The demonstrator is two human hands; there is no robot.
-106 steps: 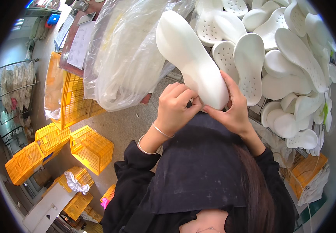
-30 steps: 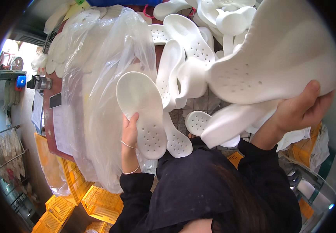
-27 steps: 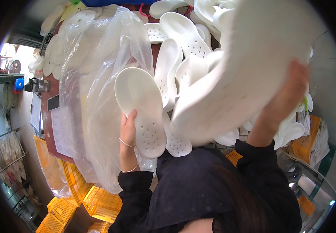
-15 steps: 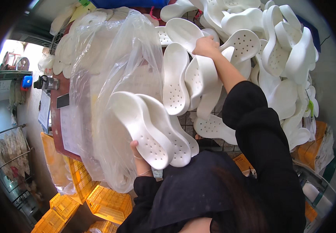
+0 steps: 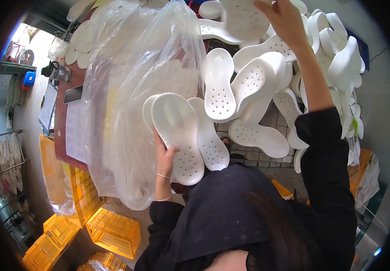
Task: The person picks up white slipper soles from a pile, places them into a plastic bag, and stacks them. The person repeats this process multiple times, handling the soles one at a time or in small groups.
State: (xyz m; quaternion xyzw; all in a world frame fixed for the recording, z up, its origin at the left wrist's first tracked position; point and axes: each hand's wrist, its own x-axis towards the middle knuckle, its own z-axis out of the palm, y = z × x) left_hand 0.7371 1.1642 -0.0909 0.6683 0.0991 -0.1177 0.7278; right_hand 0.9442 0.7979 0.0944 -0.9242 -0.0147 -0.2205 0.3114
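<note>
Head view: white perforated soles (image 5: pixel 183 135), fanned stack pinched at the heel ends by left hand (image 5: pixel 164 156); look light, stiff, smooth, best gripped there. Right hand (image 5: pixel 285 18) grips another sole (image 5: pixel 242 18) above the pile (image 5: pixel 335 67). Plastic bag (image 5: pixel 132 90) left of fingers.

A large clear plastic bag (image 5: pixel 132 104) bulges at the left of the wire rack (image 5: pixel 267 118). Behind the bag stands a brown board (image 5: pixel 62 131) with white paper sheets (image 5: pixel 74 137) on it. Yellow plastic crates (image 5: pixel 113 231) sit on the floor below, more lying further left.
</note>
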